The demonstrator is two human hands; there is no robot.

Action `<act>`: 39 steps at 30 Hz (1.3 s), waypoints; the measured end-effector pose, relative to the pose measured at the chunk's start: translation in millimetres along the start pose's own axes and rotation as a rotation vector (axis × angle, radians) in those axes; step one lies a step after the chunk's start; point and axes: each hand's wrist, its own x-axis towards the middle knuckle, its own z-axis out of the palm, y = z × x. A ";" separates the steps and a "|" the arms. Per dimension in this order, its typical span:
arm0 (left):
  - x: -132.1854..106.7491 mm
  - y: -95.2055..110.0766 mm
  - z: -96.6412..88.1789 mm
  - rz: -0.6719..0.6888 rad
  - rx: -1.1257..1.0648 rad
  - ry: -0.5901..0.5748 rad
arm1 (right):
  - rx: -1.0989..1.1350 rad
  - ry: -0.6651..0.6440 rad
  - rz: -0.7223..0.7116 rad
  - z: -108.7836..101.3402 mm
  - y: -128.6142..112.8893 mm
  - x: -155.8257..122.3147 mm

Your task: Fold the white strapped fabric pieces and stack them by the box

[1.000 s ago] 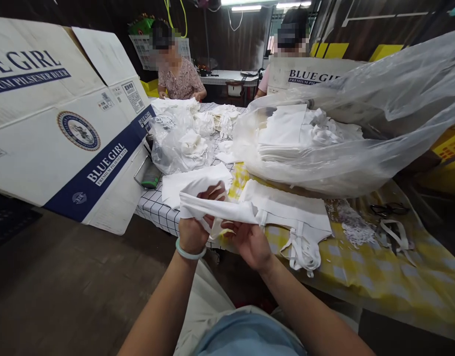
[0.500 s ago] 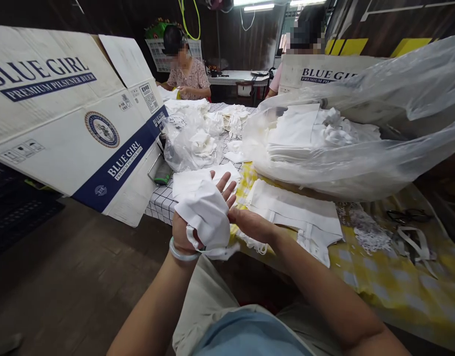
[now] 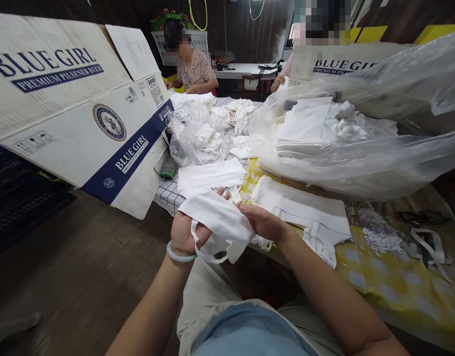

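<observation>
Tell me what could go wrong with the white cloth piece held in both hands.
The strap loop dangles beside the bracelet on the left hand; it may snag. Both that hand and the right hand hold the white cloth piece off the table edge; a slip would likely drop it floorward. The folded stack by the right hand lies at that edge and could get brushed off.

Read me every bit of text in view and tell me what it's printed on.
"BLUE GIRL PREMIUM PILSNER BEER": top flap of the big carton.
"BLUE GIRL PREMIUM PILSNER BEER": its blue band.
"BLUE GI...": far carton, rest hidden.
Round seal and white label: too small to read.
</observation>
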 end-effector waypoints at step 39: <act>19.4 28.2 -69.9 0.353 0.569 0.245 | -0.261 0.118 -0.230 -7.1 -119.5 5.5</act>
